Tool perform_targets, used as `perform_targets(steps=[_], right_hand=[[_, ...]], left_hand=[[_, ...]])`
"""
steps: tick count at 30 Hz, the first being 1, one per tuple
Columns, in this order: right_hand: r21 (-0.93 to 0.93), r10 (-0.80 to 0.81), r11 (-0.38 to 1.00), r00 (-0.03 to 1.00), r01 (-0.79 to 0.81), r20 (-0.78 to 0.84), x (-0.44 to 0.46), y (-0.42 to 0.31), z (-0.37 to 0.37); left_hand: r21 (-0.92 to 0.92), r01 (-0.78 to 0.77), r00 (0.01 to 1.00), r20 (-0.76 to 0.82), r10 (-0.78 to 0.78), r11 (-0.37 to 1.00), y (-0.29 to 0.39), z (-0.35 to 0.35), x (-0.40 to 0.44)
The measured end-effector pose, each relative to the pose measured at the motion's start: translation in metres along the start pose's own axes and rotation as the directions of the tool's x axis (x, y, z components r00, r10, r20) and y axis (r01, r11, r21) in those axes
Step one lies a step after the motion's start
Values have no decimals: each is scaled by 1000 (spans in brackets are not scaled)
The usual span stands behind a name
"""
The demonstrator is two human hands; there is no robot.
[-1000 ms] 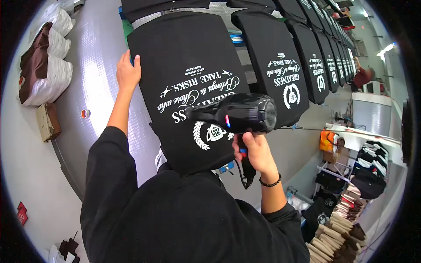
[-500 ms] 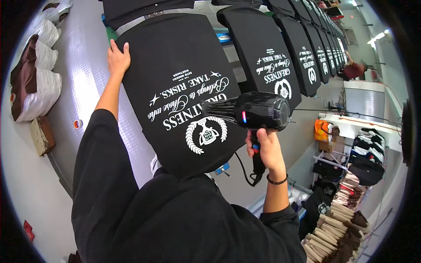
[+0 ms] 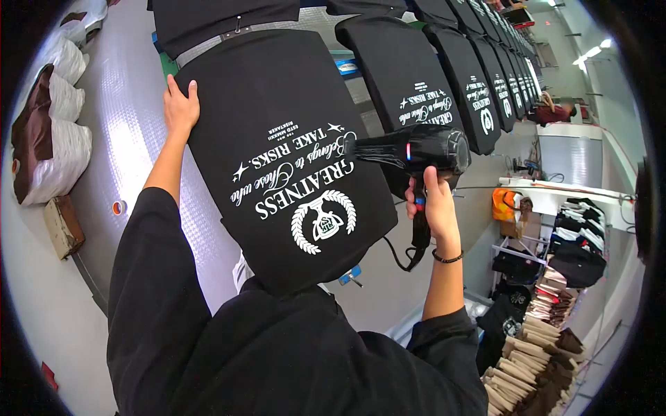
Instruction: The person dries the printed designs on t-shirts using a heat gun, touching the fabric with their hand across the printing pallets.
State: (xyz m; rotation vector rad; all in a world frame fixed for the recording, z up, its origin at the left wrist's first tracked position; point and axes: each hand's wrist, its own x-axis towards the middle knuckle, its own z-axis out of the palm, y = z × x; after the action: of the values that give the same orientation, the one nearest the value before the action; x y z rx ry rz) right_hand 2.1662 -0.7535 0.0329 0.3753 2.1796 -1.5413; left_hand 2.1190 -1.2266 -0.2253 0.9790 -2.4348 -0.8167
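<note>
A black T-shirt (image 3: 270, 90) with white lettering and a laurel crest is stretched flat over a board in front of me. My left hand (image 3: 181, 107) rests at the shirt's upper left edge, fingers stretched out and thumb apart. In my right hand (image 3: 438, 208) is a black hair dryer (image 3: 423, 149), gripped by its handle. The dryer's nozzle points left over the right part of the print, near the script line. Its cord loops below the handle.
More boards with black printed shirts (image 3: 399, 69) run off to the upper right. Folded garments (image 3: 531, 347) fill shelves at lower right. White wrapped bundles (image 3: 62, 152) and a cardboard box (image 3: 64, 225) stand at left. A person (image 3: 553, 111) is far back.
The hair dryer in my right hand has moved up and right across the print, uncovering the word GREATNESS. My left hand stays at the shirt's edge.
</note>
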Motion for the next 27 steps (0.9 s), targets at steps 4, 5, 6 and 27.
perform_targets(steps=[4,5,6,27], right_hand=[[-152,-114,981,992,121,54,8,1,14],[-122,-112,985,988,124,104,9,2,16],[-92,-110,988,982,126,156,9,1,20],[-91,-71,990,947,104,313,0,-18,90]], left_hand=[[-12,9,1000,-5,-9,1000,1,0,-1],[-15,12,1000,1,-12,1000,2,-1,-1],[-18,16,1000,7,-16,1000,2,-2,-1],[-66,6,1000,-19,-7,998,-4,3,-1]])
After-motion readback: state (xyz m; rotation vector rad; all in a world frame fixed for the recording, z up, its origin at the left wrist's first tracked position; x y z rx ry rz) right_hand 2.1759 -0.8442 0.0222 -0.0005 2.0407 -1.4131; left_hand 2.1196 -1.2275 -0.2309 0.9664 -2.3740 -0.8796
